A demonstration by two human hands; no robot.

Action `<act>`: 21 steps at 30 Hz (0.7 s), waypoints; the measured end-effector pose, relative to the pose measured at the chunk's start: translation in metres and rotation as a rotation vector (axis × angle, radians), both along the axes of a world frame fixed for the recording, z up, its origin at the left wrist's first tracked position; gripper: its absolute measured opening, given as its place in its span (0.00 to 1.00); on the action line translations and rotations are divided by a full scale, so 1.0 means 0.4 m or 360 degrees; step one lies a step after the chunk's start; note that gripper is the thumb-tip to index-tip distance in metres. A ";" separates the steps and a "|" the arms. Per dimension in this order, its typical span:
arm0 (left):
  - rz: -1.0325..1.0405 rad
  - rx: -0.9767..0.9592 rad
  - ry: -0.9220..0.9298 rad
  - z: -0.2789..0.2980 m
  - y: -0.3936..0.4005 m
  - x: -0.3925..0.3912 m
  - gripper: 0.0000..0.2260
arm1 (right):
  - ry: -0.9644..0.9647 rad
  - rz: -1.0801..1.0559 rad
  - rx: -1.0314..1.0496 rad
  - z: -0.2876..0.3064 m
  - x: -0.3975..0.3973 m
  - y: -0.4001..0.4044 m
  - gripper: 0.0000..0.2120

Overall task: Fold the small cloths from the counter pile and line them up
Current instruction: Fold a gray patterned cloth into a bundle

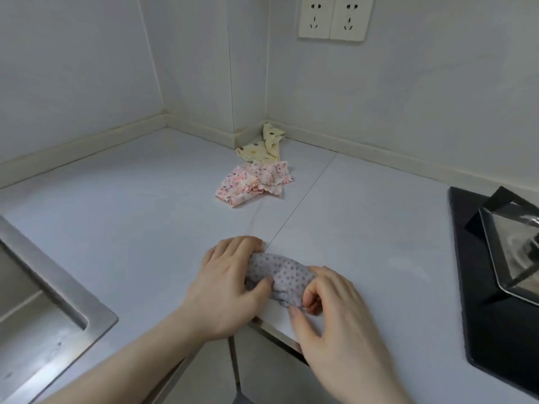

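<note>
A small lilac cloth with dark dots [281, 277] lies bunched near the front edge of the white counter [140, 217]. My left hand [227, 290] grips its left side, thumb on top of the fabric. My right hand [329, 313] pinches its right lower end between curled fingers and thumb. Farther back lies a crumpled pink flowered cloth [253, 182]. Behind it, in the wall corner, sits a pale yellow spotted cloth [262, 145], partly leaning on the backsplash.
A steel sink [43, 304] is set into the counter at the left. A black hob [495, 301] with a shiny pan lid stands at the right. Wall sockets [332, 17] sit above the corner. Cabinet fronts show below the counter edge.
</note>
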State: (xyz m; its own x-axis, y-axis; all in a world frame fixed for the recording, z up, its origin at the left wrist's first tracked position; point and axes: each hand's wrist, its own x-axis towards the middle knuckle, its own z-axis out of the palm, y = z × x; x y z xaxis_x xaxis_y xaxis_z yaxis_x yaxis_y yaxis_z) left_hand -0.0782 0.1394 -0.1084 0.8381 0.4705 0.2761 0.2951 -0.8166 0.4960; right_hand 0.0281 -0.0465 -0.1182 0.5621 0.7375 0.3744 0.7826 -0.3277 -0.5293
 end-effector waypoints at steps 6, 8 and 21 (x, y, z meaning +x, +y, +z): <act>0.0069 -0.0395 0.0361 0.062 -0.002 0.012 0.20 | 0.0604 0.0051 -0.0128 0.052 0.017 -0.004 0.10; 0.0204 -0.0868 0.0450 0.154 -0.039 0.019 0.13 | 0.1009 0.0016 -0.0261 0.133 0.017 -0.025 0.08; -0.0160 -0.1971 0.0205 0.758 -0.481 -0.059 0.15 | 0.1861 -0.0333 0.0128 0.777 -0.093 -0.526 0.15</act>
State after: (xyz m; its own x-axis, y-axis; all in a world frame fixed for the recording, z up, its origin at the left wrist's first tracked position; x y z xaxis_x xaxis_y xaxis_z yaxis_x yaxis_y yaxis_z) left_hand -0.1016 -0.0531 0.1949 0.8732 0.2878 -0.3933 0.3623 0.1564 0.9189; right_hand -0.0092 -0.2567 0.1925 0.6998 0.5888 -0.4044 -0.2531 -0.3250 -0.9112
